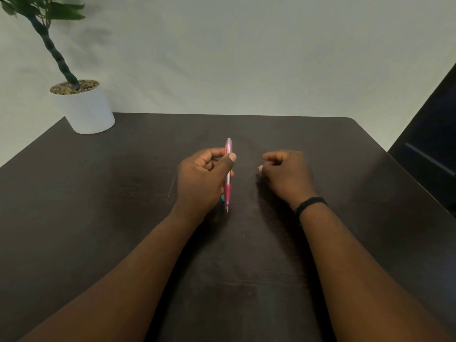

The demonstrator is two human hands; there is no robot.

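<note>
My left hand [202, 178] grips a pink, translucent pen [228, 174] over the middle of the dark table [98, 193]. My thumb presses on its barrel. The pen points toward me, tip down near the table, its cap end away from me. A small teal bit [222, 198] shows just under my left hand beside the pen's grip. My right hand [286, 174] hovers to the right of the pen with its fingers curled in. A tiny pale spot shows at its fingertips; I cannot tell if it is a nail or an object. A black band [310, 203] circles my right wrist.
A white pot [86, 112] with a green plant [49, 33] and pebbles stands at the table's far left corner. A dark chair or cabinet [431, 149] is off the table's right edge. A pale wall lies behind the table.
</note>
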